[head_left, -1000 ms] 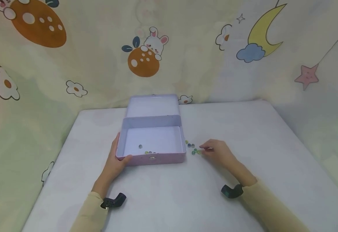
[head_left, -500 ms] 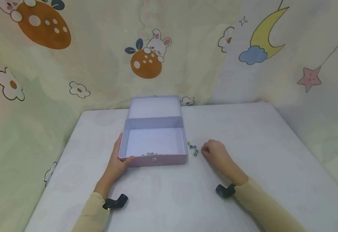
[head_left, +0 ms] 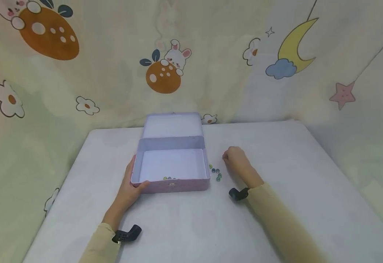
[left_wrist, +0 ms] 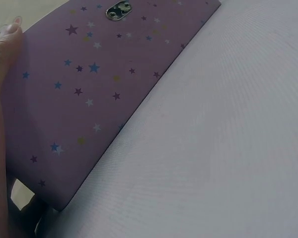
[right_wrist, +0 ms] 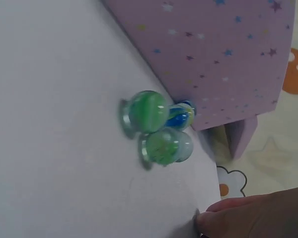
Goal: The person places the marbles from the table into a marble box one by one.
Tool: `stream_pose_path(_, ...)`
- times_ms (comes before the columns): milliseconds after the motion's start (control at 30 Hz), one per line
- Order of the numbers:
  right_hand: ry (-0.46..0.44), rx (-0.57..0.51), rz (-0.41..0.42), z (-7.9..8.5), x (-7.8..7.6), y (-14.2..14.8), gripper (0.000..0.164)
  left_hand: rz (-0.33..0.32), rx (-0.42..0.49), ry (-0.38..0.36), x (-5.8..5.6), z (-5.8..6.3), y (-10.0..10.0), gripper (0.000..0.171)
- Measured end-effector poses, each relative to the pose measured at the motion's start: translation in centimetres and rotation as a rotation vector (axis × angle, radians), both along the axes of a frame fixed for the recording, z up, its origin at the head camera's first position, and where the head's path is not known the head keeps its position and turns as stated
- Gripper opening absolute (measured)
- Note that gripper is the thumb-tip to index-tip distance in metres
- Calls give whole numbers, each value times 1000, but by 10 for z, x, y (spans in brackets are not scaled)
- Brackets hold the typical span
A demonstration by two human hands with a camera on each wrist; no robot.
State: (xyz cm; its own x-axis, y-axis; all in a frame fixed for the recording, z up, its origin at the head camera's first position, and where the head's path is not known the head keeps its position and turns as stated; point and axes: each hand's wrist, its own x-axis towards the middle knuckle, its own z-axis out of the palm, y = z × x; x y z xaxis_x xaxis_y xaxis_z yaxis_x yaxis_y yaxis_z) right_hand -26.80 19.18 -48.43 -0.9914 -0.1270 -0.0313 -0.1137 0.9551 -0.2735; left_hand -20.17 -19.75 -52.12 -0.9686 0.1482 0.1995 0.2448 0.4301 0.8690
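Note:
A lilac tin box [head_left: 175, 185] with small stars printed on its sides stands with its hinged lid [head_left: 173, 126] raised at the back. My left hand [head_left: 127, 188] grips its front left corner, thumb over the front rim. In the left wrist view, the star-printed front [left_wrist: 84, 99] and metal clasp [left_wrist: 119, 10] show. Several glass marbles [head_left: 217, 171] lie right of the box; green ones [right_wrist: 148, 111] and a blue one [right_wrist: 180, 117] appear in the right wrist view. Beyond them, my right hand [head_left: 239, 162] pinches a marble hidden by its curled fingers.
Inside the box, several small marbles [head_left: 169, 178] sit along the front wall, partly hidden by it. A white-covered table [head_left: 191, 226] carries everything. Behind it hangs a patterned cloth [head_left: 112, 73] with rabbits, flowers and a moon.
My right hand has closed on the yellow-green marble and moved away from me with it, off the cluster. The marble inside the box has rolled toward the front wall. My left hand keeps its grip.

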Motion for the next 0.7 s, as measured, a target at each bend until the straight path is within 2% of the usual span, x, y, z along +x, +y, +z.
stream_pose_path(33, 1, -10, -15, -1, -2, 0, 18, -1, 2, 3, -2, -5, -1, 106)
stream_pose_path(200, 43, -58, -69, -4, -13, -3, 17, 0, 3, 24, -1, -9, -3, 105)
stream_pose_path(400, 0, -134, -171, -1, -28, -11, 18, 9, -2, 36, -2, -4, -4, 105)
stream_pose_path(533, -19, -149, -192, -1, -30, -9, 19, 9, 1, 26, 1, -3, -1, 104)
stream_pose_path(700, -40, -207, -205, -3, -26, -3, 23, 16, -7, 27, 5, -5, 1, 104)
